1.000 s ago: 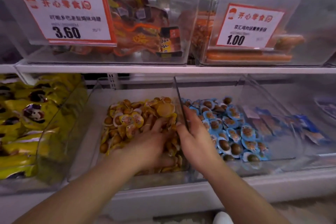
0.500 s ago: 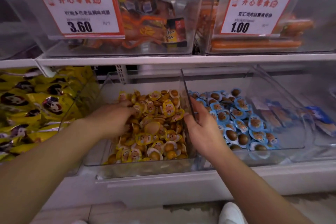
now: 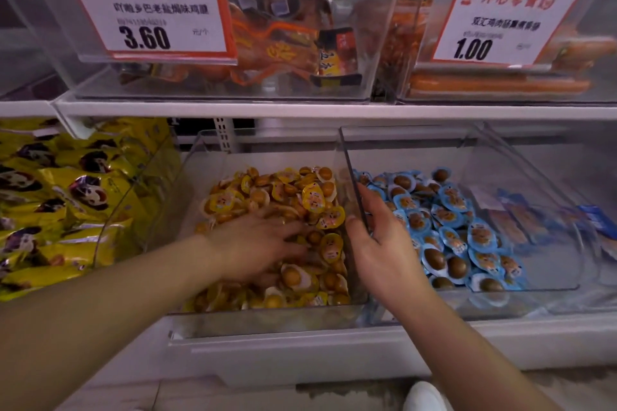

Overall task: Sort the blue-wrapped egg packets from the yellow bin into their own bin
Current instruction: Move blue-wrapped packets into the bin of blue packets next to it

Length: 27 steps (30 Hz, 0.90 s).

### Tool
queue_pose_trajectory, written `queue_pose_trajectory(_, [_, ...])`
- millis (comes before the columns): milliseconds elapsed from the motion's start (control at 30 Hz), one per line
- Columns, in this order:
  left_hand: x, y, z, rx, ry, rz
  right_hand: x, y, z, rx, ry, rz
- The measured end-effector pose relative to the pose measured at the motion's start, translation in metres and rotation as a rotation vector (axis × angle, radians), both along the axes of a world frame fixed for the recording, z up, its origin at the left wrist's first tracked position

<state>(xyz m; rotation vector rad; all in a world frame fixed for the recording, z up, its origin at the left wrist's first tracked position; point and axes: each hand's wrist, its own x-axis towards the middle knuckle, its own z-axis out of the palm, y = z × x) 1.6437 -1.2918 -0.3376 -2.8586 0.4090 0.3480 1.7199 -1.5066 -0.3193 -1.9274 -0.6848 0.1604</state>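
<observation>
The yellow bin [image 3: 267, 319] is a clear tub heaped with yellow-wrapped egg packets [image 3: 312, 198]. To its right, the blue bin [image 3: 521, 302] holds blue-wrapped egg packets [image 3: 450, 227]. My left hand [image 3: 263, 238] lies on the yellow heap with fingers spread, blurred by motion, holding nothing I can see. My right hand [image 3: 380, 247] grips the clear wall between the two bins, with its thumb on the yellow side and its fingers on the blue side. No blue packet shows among the yellow ones.
Yellow snack bags [image 3: 66, 197] fill the bin at left. Flat blue packs [image 3: 534, 220] lie further right. Above the white shelf edge [image 3: 300, 110] stand clear bins with price cards 3.60 [image 3: 147, 7] and 1.00 [image 3: 500, 20]. A white shoe [image 3: 424, 397] shows below.
My left hand swept from the yellow bin's left rear across the heap toward its right side. My right hand stayed on the dividing wall.
</observation>
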Motion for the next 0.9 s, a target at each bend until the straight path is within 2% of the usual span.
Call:
queue_pose_trajectory(133, [0.008, 0.016, 0.008, 0.098, -0.093, 0.026, -0.001, 0.0, 0.002, 0.027, 0.015, 0.006])
queue_pose_trajectory(267, [0.011, 0.027, 0.022, 0.077, -0.115, 0.095, 0.0, -0.001, 0.002, 0.036, 0.02, 0.024])
queue_pose_trajectory(467, [0.003, 0.031, 0.04, -0.015, -0.022, 0.203, -0.002, -0.002, 0.004, 0.027, 0.013, 0.017])
queue_pose_trajectory(633, [-0.018, 0.039, 0.049, -0.193, 0.052, 0.309, -0.003, -0.001, 0.005, 0.018, 0.021, 0.008])
queue_pose_trajectory(800, [-0.048, 0.038, 0.045, -0.021, 0.121, 0.276, -0.005, -0.001, 0.006, 0.01, 0.006, 0.001])
queue_pose_trajectory(900, [-0.057, 0.031, 0.034, 0.117, 0.124, 0.145, -0.006, 0.001, 0.006, 0.006, 0.001, -0.007])
